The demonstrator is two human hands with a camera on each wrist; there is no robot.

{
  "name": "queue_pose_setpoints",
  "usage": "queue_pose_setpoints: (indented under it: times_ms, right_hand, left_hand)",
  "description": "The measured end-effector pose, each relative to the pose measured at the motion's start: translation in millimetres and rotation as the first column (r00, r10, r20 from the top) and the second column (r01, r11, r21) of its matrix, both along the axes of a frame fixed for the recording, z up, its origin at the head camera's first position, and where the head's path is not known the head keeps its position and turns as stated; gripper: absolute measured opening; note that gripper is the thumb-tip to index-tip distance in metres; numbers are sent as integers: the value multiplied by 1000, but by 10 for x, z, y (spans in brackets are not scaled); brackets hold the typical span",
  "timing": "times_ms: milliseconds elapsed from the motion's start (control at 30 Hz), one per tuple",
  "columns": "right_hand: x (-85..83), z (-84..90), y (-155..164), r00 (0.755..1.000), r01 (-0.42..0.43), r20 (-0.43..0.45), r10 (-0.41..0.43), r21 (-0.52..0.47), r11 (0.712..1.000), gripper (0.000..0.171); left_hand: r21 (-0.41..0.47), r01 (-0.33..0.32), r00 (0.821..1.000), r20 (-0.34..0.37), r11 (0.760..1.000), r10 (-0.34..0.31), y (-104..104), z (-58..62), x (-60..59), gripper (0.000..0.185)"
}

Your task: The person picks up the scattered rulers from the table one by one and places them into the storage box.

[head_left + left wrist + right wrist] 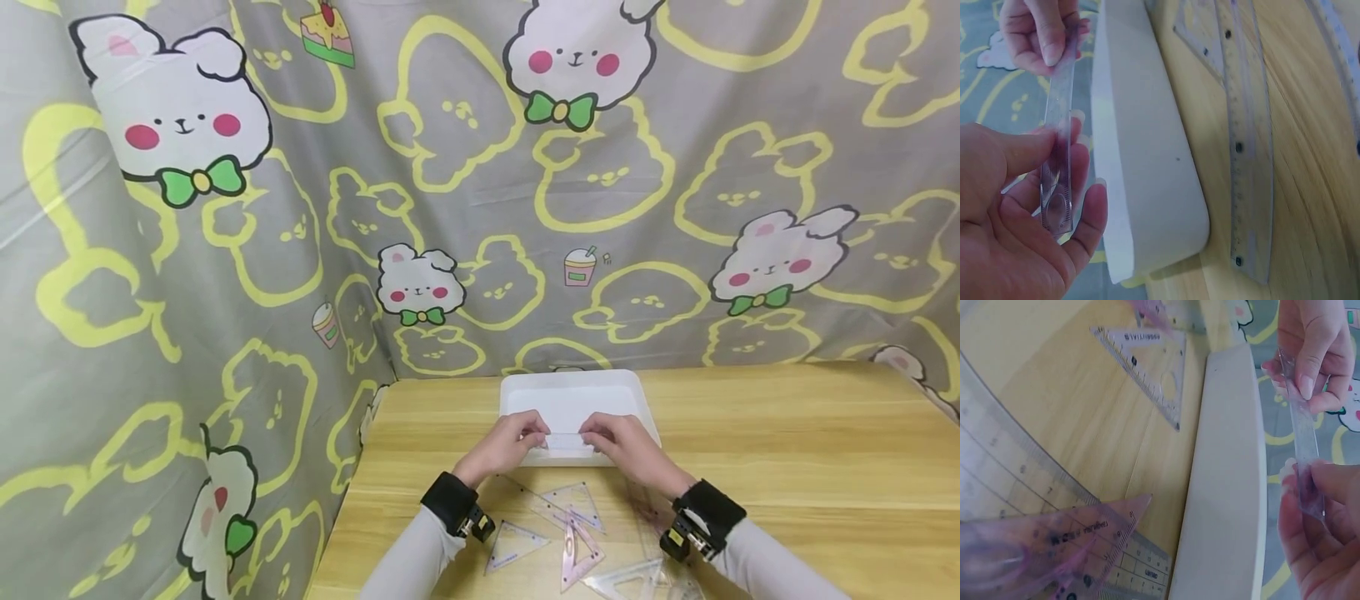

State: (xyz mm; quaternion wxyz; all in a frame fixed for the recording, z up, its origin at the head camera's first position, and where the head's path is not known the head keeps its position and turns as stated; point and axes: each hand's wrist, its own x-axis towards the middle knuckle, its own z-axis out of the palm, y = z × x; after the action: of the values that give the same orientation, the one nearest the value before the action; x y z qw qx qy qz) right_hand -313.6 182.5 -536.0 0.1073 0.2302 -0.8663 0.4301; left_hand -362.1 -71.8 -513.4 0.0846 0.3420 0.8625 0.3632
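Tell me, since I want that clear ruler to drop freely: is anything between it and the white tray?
Nothing visible. Both hands hold the clear ruler over the white tray's near rim; the set squares lie on the table nearer the person.

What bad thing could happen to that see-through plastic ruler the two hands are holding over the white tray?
1. The short clear plastic ruler is pinched only at its ends, by the left hand and the right hand; it might slip and drop.
2. It is thin, so pulling or bending could perhaps snap it.
3. Clear and pink plastic set squares lie on the wooden table under the wrists near the white plastic tray; a sleeve might sweep them off.
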Motion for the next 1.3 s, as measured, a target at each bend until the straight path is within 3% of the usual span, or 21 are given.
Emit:
queue_pose_setpoints:
  times_ms: [133, 367, 700, 867, 1067, 1300]
  right_hand:
    - [-87, -38, -33, 1000, -3, -5, 3, 47, 999, 7]
    - [-199, -100, -13, 1000, -28, 17, 26, 119, 992, 8]
    - [-300, -251, 10, 995, -57, 90, 42, 171, 984, 13]
    - [-306, -218, -14, 993, -71, 111, 50, 194, 978, 11]
    - [-349, -195, 1, 990, -79, 134, 52, 206, 975, 11]
    - [-344, -262, 30, 981, -74, 192, 38, 184, 980, 12]
  left_hand:
    - [-25, 14, 1000, 0, 1000, -14, -28, -28, -80, 8]
    - [-129, 95, 995, -24, 987, -99, -18, -41, -212, 10]
    - [-236, 97, 995, -12, 967, -103, 22, -89, -301, 9]
    - [-318, 80, 996, -21, 945, -91, 58, -79, -307, 11]
    - [-397, 56, 989, -104, 916, -106, 108, -69, -313, 13]
    - [-514, 28, 980, -155, 858, -124, 159, -64, -308, 16]
